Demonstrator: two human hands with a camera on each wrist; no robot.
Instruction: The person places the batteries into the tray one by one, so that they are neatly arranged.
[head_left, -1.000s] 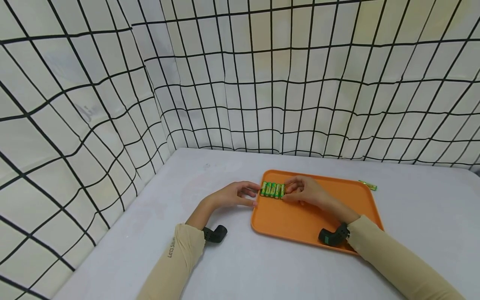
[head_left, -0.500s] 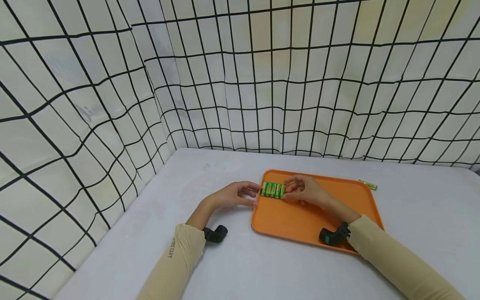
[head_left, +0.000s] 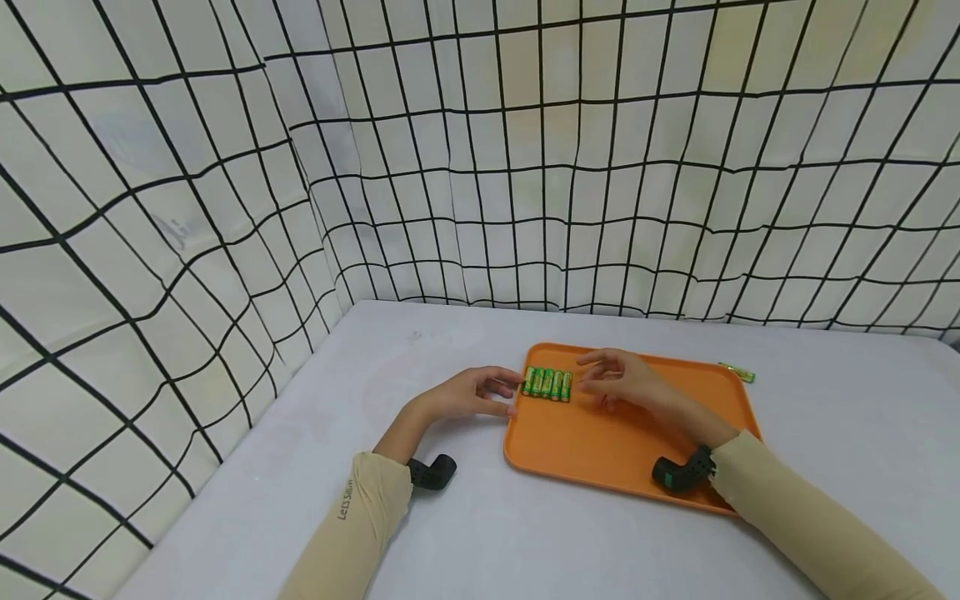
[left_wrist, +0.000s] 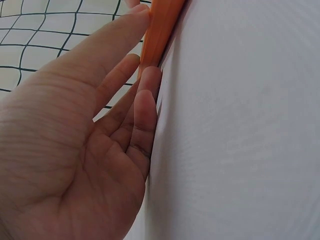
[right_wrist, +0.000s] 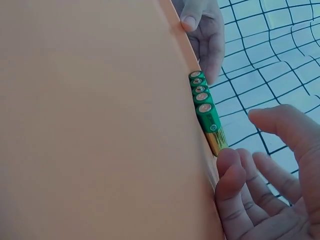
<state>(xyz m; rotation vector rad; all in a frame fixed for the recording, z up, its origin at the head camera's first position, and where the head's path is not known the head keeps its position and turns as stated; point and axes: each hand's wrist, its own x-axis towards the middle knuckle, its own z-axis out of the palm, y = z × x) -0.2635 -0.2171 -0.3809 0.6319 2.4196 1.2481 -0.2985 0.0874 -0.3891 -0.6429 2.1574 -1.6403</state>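
Several green and gold batteries [head_left: 547, 384] lie side by side in a row at the left end of an orange tray [head_left: 585, 442]. My left hand [head_left: 476, 392] is at the tray's left edge, its fingers loosely bent. In the left wrist view the thumb and fingertips are right at the orange rim [left_wrist: 162, 30]. Just right of the row, my right hand [head_left: 633, 390] is over the tray with thumb and fingers apart. Seen from the right wrist, the battery ends [right_wrist: 205, 107] line up, and nothing is between my right thumb and fingers.
A separate green and yellow piece [head_left: 737, 372] lies on the white table [head_left: 465, 533] just beyond the tray's right back corner. White walls covered by black netting [head_left: 517, 183] rise behind and to the left. Each wrist wears a black camera [head_left: 682, 471].
My right hand has drawn back slightly to the right, leaving a gap beside the batteries. The left hand and the row of batteries stay in place.
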